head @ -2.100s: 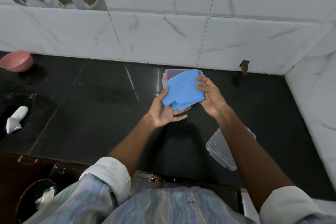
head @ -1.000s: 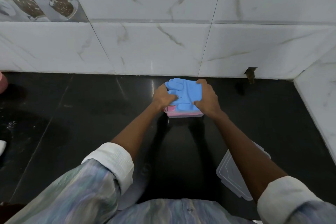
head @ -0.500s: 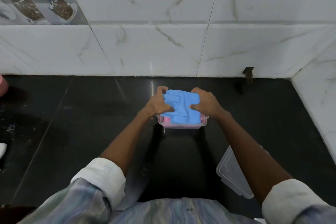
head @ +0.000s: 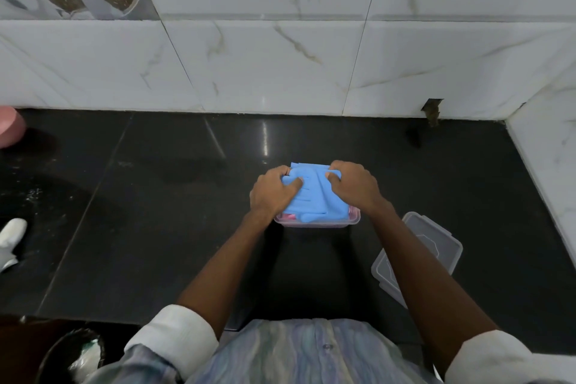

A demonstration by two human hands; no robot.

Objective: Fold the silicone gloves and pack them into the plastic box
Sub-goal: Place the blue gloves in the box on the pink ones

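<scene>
- The left hand (head: 274, 193) lies on the left side of a folded blue glove (head: 314, 196), fingers curled over its far left edge and thumb laid flat across the top, so it grips the glove.
- The right hand (head: 353, 185) mirrors it on the right side, fingers bent down over the glove's far right corner and pinching the material.
- The blue glove sits on top of a small clear plastic box (head: 318, 223), filling its opening and bulging above the rim; its flat finger shapes point toward the person.
- A bit of pink glove (head: 288, 216) shows under the blue one, inside the box at the near left corner.
- The box stands on a glossy black counter (head: 156, 212), roughly in the middle, a little way from the back wall.
- A clear lid (head: 436, 243) lies on the counter to the right of the box and nearer the person, apart from it and partly hidden by the right forearm.
- White marble-patterned wall tiles (head: 280, 56) rise behind the counter and along the right side.
- At the far left edge, part of a pink bowl (head: 9, 128) and, nearer, a white object (head: 11, 232) that I cannot identify rest on the counter.
</scene>
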